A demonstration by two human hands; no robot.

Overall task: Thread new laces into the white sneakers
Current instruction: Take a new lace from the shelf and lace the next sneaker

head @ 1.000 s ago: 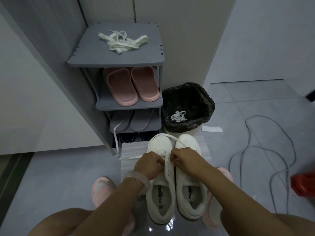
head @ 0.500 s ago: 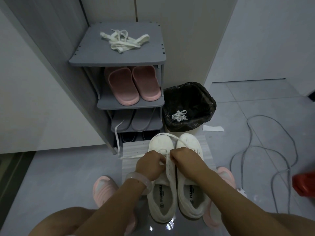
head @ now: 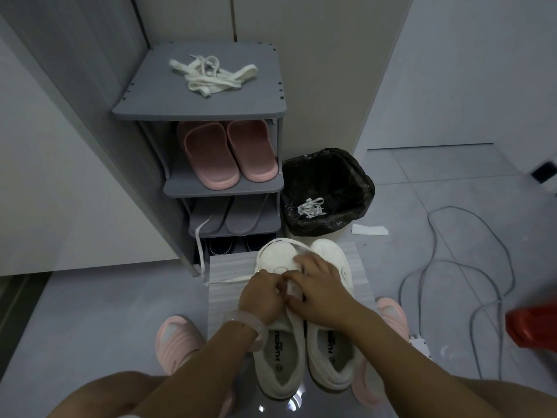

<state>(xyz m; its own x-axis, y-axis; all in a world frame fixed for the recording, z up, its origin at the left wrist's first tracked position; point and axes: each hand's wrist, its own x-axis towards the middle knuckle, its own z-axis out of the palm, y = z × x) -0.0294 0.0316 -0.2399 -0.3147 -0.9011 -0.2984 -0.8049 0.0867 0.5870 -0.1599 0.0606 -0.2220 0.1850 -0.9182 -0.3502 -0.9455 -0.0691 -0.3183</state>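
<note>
Place was home entryway; grey shoe rack (head: pixel 199 111) held pink slippers (head: pixel 229 155); lined waste bin (head: pixel 358 188) stood beside it on tiled floor (head: pixel 452 188).

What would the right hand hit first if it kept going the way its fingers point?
The right hand points forward-left across the left sneaker; it would probably meet that sneaker's toe cap and the lace loop over it, though depth is unclear.
</note>
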